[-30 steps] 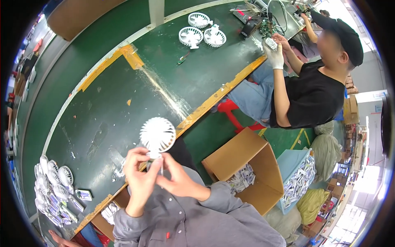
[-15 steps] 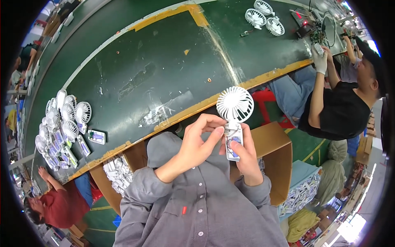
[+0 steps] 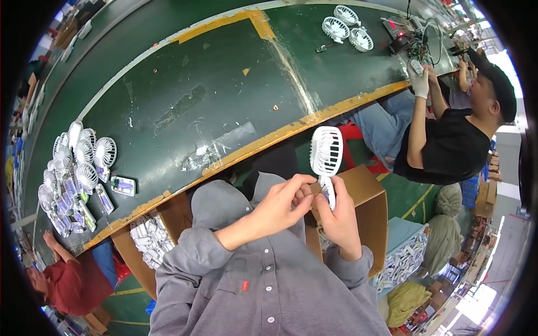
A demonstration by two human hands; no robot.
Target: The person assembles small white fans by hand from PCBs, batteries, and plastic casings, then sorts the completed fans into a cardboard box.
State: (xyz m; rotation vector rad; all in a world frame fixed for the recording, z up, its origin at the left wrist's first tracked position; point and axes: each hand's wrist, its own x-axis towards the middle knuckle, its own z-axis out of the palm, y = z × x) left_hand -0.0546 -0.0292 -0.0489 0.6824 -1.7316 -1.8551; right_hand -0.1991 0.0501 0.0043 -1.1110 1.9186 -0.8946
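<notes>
A white handheld fan (image 3: pixel 326 151) is in front of me, just off the table's near edge, its round grille turned partly side-on and its head pointing away. My right hand (image 3: pixel 341 224) is closed around its handle, with the thumb along the near side. At the left side of the handle, my left hand (image 3: pixel 283 204) has its fingertips pinched together. What those fingertips hold, if anything, is too small to make out. The inside of the handle is mostly hidden by my fingers and the angle.
Several white fans with exposed handles (image 3: pixel 73 173) lie heaped on the green table (image 3: pixel 185 73) at left. More fan heads (image 3: pixel 336 29) rest at the far right, near a co-worker's gloved hand (image 3: pixel 418 84). Cardboard boxes (image 3: pixel 372 215) with white parts stand below the edge.
My right hand has turned the fan from face-up to nearly edge-on, hiding the handle's inside. My left fingers have curled into a tighter pinch. The view has shifted slightly.
</notes>
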